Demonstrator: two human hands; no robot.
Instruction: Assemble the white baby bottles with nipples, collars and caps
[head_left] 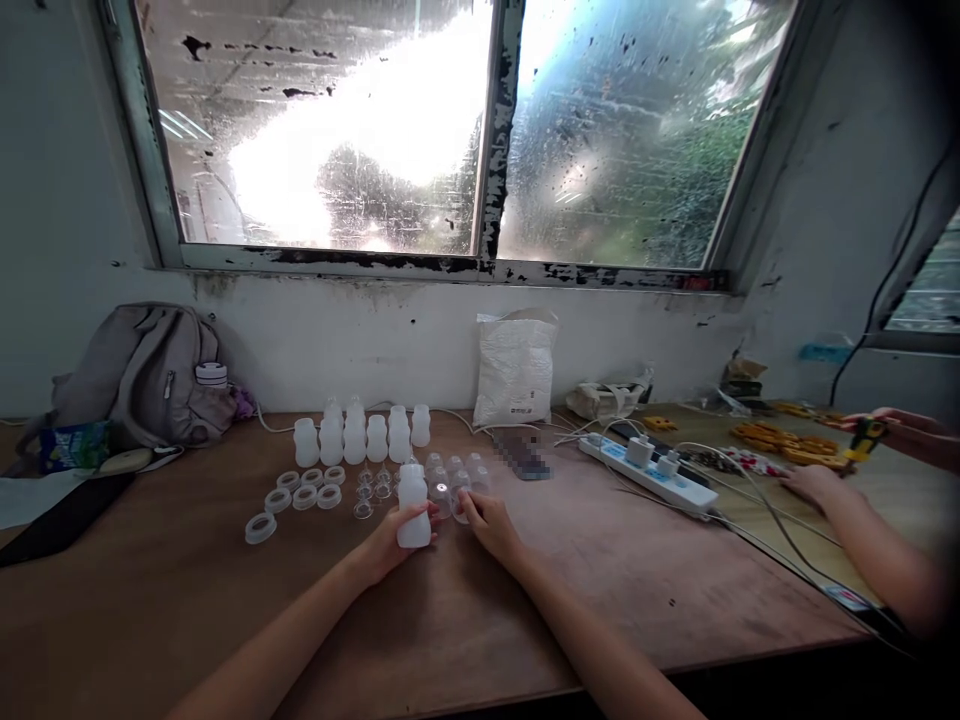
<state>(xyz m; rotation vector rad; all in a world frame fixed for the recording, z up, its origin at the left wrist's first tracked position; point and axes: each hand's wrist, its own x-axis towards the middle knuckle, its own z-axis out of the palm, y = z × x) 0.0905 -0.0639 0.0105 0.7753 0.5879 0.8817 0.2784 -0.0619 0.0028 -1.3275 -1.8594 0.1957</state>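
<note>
Bottle [412, 510] held, one; rings [304, 504], six

Single head-worn camera: positioned above the near side of the tabletop [637, 590], facing forward and slightly down. The left hand [386, 543] and right hand [486, 522] lie at near range; the window [600, 150] occupies the upper field.

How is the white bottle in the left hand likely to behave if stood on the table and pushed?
The bottle is taller than wide, so a high push would probably tip it. Its rounded sides suggest it could roll once down. The translucent, plastic-looking wall hints that it's light for its size.
</note>
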